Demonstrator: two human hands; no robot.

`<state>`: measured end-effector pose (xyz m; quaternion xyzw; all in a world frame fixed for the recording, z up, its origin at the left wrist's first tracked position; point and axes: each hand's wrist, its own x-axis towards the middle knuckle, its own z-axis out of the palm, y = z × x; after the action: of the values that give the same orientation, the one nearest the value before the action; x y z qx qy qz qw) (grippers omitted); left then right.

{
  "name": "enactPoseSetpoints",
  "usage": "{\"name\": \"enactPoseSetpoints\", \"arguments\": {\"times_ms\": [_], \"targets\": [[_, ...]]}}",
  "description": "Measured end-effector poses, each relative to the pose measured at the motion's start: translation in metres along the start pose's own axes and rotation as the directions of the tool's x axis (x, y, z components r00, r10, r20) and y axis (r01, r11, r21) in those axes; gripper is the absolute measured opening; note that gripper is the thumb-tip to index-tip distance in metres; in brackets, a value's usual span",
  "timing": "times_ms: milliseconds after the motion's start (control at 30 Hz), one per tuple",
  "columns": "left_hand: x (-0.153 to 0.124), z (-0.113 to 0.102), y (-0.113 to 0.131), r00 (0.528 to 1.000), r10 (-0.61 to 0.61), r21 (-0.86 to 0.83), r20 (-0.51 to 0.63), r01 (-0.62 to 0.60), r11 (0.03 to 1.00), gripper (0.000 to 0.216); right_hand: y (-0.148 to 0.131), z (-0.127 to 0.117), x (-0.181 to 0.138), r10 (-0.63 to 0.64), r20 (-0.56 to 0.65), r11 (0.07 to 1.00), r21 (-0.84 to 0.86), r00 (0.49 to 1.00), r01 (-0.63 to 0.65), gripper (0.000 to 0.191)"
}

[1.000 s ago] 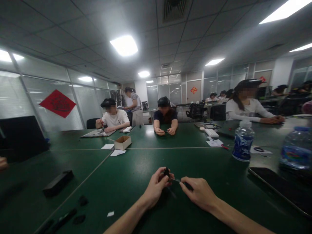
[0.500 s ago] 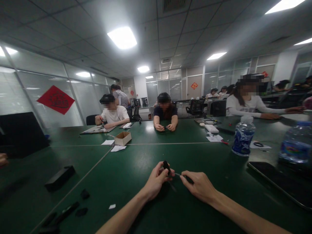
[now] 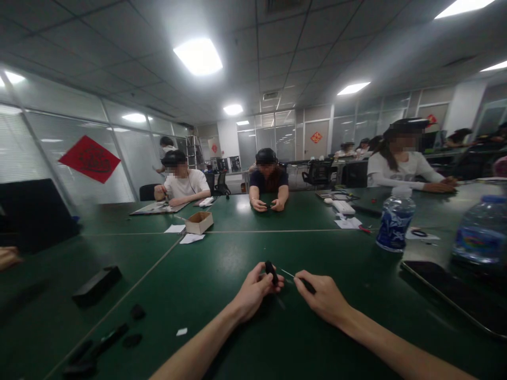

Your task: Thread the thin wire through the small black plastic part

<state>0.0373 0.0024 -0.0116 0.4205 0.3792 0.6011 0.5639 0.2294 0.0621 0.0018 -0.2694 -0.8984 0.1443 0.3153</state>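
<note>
My left hand (image 3: 258, 287) is closed around a small black elongated part (image 3: 271, 272), held upright between thumb and fingers above the green table (image 3: 222, 274). What kind of part it is I cannot make out. My right hand (image 3: 319, 295) grips a screwdriver (image 3: 306, 285) by its dark handle. Its thin metal shaft points left toward the black part, and the tip sits a little apart from it. Both forearms reach in from the bottom edge.
To the left lie a black box (image 3: 97, 285) and several dark pieces (image 3: 109, 340), with a white scrap (image 3: 181, 332) nearby. A small carton (image 3: 199, 222) stands farther back. On the right are two bottles (image 3: 396, 219) and a phone (image 3: 451, 295). Other people sit around the table.
The screwdriver has drawn back from the black part, and its tip has risen slightly. My left hand stays nearly in place. A standing person at the back has shifted left.
</note>
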Motion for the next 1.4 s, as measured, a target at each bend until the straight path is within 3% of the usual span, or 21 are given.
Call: {"name": "enactPoseSetpoints", "arguments": {"times_ms": [167,400,667,1033,1233,1400], "targets": [[0.002,-0.001,0.002,0.997,-0.057,-0.098,-0.060,0.051,0.994,0.022,-0.006,-0.002,0.002,0.046,0.173,0.996,-0.082,0.984,-0.032,0.033],[0.000,0.000,0.004,0.996,-0.065,-0.100,-0.055,0.059,0.993,0.023,-0.008,-0.003,0.003,0.083,0.219,0.991,-0.122,0.972,-0.057,0.030],[-0.001,0.002,0.003,1.000,-0.001,-0.009,-0.008,0.001,1.000,0.037,-0.003,-0.001,0.001,0.013,0.170,0.998,-0.070,0.985,-0.001,0.031],[0.002,-0.002,0.000,1.000,0.002,-0.020,0.021,-0.002,1.000,0.036,0.002,0.004,-0.002,-0.067,0.086,0.996,-0.056,0.994,0.072,0.041],[-0.002,0.000,0.003,0.987,-0.046,0.161,0.154,0.021,0.987,0.032,0.007,0.004,0.000,0.048,-0.027,0.999,0.027,0.998,-0.047,0.037],[-0.001,-0.001,0.001,0.995,-0.044,0.042,0.091,0.040,0.998,0.031,0.005,0.003,-0.001,0.024,0.027,0.999,0.024,0.999,-0.025,0.035]]}}
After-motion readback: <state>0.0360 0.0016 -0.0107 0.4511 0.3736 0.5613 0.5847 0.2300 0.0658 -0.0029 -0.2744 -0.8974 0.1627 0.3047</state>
